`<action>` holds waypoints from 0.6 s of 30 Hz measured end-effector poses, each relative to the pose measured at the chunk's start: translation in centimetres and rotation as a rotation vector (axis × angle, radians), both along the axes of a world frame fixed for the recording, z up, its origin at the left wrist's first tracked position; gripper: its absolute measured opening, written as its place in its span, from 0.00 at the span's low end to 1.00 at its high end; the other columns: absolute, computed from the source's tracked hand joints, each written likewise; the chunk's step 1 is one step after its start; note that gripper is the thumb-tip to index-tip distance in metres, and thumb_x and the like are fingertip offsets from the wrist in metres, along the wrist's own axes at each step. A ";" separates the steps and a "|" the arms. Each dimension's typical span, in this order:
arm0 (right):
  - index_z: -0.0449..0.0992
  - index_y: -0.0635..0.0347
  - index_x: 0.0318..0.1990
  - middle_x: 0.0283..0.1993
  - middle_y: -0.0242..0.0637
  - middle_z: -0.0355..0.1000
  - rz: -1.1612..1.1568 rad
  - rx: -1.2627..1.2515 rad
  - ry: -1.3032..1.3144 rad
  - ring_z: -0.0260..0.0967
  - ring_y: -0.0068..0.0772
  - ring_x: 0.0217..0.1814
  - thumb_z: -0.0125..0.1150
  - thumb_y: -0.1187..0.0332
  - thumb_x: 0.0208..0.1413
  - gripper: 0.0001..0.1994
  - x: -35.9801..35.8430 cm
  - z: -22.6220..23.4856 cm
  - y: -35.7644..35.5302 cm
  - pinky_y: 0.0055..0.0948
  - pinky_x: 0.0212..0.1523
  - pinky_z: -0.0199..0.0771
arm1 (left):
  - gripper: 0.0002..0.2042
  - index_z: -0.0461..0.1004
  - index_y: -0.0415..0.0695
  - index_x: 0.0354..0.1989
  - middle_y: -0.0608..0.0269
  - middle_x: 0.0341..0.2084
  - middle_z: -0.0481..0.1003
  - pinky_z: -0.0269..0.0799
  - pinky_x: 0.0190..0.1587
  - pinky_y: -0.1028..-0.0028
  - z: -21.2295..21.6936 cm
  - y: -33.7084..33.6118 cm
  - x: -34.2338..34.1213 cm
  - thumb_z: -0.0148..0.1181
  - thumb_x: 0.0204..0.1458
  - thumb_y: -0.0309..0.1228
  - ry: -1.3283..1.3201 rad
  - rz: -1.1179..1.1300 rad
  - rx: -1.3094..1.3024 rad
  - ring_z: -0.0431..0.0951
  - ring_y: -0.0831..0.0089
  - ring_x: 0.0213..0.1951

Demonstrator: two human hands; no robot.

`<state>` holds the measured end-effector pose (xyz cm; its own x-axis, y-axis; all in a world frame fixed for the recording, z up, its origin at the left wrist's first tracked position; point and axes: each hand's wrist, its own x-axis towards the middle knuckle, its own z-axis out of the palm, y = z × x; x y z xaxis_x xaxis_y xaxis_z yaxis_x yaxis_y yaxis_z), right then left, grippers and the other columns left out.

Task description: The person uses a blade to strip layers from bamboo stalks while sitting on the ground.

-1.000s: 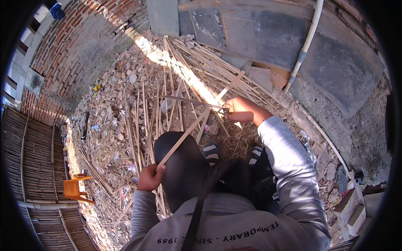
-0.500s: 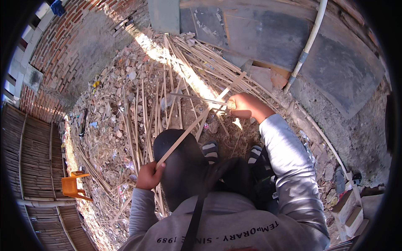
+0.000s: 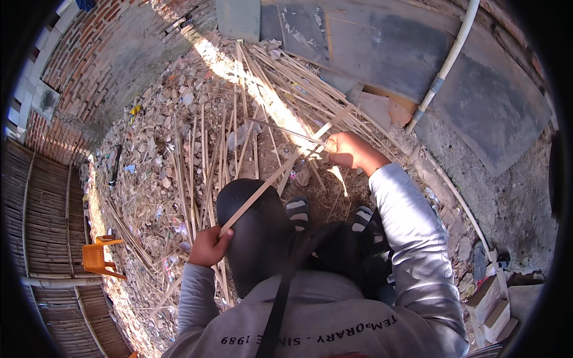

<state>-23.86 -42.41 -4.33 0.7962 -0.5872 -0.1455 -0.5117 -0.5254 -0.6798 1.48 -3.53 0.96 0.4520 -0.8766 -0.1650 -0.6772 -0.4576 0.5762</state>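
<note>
My left hand (image 3: 209, 246) is closed round the near end of a long flat bamboo strip (image 3: 262, 192). From there the strip runs up and to the right, across my black-clad knee (image 3: 253, 215). My right hand (image 3: 351, 151) is closed on the handle of a knife (image 3: 277, 127), whose long thin blade points left and lies across the strip near its far part. Where blade and strip meet, bright sunlight makes the exact contact hard to tell. A pale sliver (image 3: 338, 174) shows just below my right hand.
Many bamboo strips (image 3: 304, 89) lie in a heap ahead, with more (image 3: 206, 167) on the rubble at left. My sandalled feet (image 3: 297, 213) are below the strip. An orange chair (image 3: 94, 258) stands far left by a bamboo wall (image 3: 51, 209). A pipe (image 3: 444, 68) rises at right.
The knife blade tilts slightly more, its tip a little higher. Both hands keep their grips with little movement. The whole view has shifted slightly.
</note>
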 end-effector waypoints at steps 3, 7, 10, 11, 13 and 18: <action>0.80 0.62 0.36 0.31 0.49 0.78 -0.003 -0.098 0.028 0.73 0.41 0.29 0.63 0.64 0.49 0.12 1.8 2.6 2.5 0.39 0.34 0.72 | 0.24 0.71 0.35 0.21 0.54 0.12 0.67 0.62 0.23 0.63 -0.6 0.9 0.6 0.60 0.62 0.44 0.072 0.039 -0.017 0.66 0.69 0.17; 0.79 0.63 0.35 0.29 0.49 0.77 0.041 0.022 0.098 0.74 0.44 0.30 0.62 0.67 0.45 0.11 1.0 2.3 1.9 0.40 0.34 0.72 | 0.23 0.73 0.34 0.23 0.55 0.13 0.68 0.63 0.24 0.64 -0.9 0.8 1.1 0.60 0.63 0.44 0.129 0.039 0.041 0.66 0.72 0.19; 0.79 0.64 0.36 0.29 0.49 0.77 -0.051 -0.055 0.012 0.75 0.44 0.31 0.63 0.66 0.43 0.13 0.2 0.1 0.1 0.39 0.35 0.73 | 0.23 0.72 0.34 0.23 0.55 0.13 0.68 0.63 0.24 0.65 0.0 0.0 0.4 0.59 0.63 0.44 0.115 0.035 0.027 0.65 0.73 0.19; 0.79 0.64 0.37 0.30 0.49 0.78 -0.064 -0.042 0.012 0.76 0.45 0.32 0.64 0.66 0.44 0.14 0.2 0.2 0.2 0.40 0.37 0.74 | 0.23 0.72 0.35 0.23 0.56 0.13 0.67 0.62 0.24 0.65 0.2 -0.1 0.3 0.60 0.63 0.44 0.123 0.044 0.020 0.64 0.73 0.19; 0.79 0.64 0.38 0.31 0.49 0.78 -0.056 -0.082 -0.016 0.76 0.44 0.33 0.63 0.66 0.44 0.13 0.7 0.9 1.0 0.40 0.38 0.74 | 0.23 0.72 0.35 0.23 0.56 0.13 0.67 0.62 0.24 0.65 0.3 0.3 0.5 0.60 0.63 0.44 0.110 0.054 0.022 0.64 0.74 0.19; 0.80 0.62 0.39 0.33 0.50 0.78 0.157 -0.208 0.013 0.77 0.46 0.34 0.63 0.66 0.45 0.13 1.9 2.1 2.8 0.39 0.38 0.75 | 0.23 0.74 0.34 0.25 0.58 0.14 0.68 0.63 0.25 0.65 -0.6 1.0 1.2 0.59 0.63 0.44 0.172 0.070 0.062 0.66 0.74 0.20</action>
<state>-21.96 -39.58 -2.28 0.8786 -0.4754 -0.0454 -0.4214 -0.7269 -0.5422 2.70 -2.55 0.41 0.4723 -0.8297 -0.2974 -0.5366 -0.5384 0.6498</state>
